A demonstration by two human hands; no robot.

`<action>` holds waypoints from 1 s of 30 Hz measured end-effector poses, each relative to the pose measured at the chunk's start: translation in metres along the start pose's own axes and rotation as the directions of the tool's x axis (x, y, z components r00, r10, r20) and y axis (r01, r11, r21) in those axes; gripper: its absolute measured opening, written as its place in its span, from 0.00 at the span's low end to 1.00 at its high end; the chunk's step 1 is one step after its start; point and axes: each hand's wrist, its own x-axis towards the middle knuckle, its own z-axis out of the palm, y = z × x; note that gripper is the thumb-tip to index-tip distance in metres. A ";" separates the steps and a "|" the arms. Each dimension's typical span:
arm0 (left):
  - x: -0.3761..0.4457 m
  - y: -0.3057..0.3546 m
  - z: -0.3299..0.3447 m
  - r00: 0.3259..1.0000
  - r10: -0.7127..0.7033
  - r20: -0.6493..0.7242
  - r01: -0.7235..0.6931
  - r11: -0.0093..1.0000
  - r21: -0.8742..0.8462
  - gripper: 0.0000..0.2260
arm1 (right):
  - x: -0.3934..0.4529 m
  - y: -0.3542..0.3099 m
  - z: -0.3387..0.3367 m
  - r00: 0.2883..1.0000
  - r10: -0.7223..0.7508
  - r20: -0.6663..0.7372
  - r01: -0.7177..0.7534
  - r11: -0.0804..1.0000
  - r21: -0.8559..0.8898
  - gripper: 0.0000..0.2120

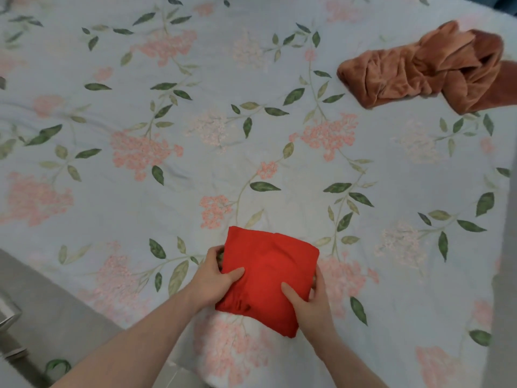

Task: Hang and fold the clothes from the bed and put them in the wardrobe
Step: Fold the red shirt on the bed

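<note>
A red garment (pixel 268 264), folded into a compact square, lies near the front edge of the bed (pixel 195 121), which has a pale floral cover. My left hand (pixel 215 278) grips its left side, thumb on top and fingers tucked under the fold. My right hand (pixel 310 306) holds its lower right corner the same way, thumb pressed on the cloth. A crumpled brown garment (pixel 419 71) lies unfolded at the far right of the bed. The wardrobe is out of view.
Grey floor (pixel 42 298) shows at the lower left beside the bed's corner, with a metallic object (pixel 8 312) at the left edge. A grey vertical surface (pixel 503 303) runs along the right edge of the view.
</note>
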 end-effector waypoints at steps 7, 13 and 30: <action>-0.092 0.024 -0.005 0.997 -0.081 0.007 0.079 0.954 -0.288 0.20 | -0.045 -0.057 -0.026 0.986 0.108 0.126 -0.118 0.990 0.075 0.33; -0.246 0.058 -0.017 0.997 -0.063 -0.040 0.045 0.933 -0.358 0.22 | -0.175 -0.126 -0.072 0.963 0.100 0.251 -0.127 0.988 0.092 0.27; -0.575 0.059 -0.051 0.904 0.210 -0.373 -0.338 0.884 -0.322 0.28 | -0.426 -0.198 -0.095 0.825 -0.063 0.562 0.134 0.987 -0.087 0.31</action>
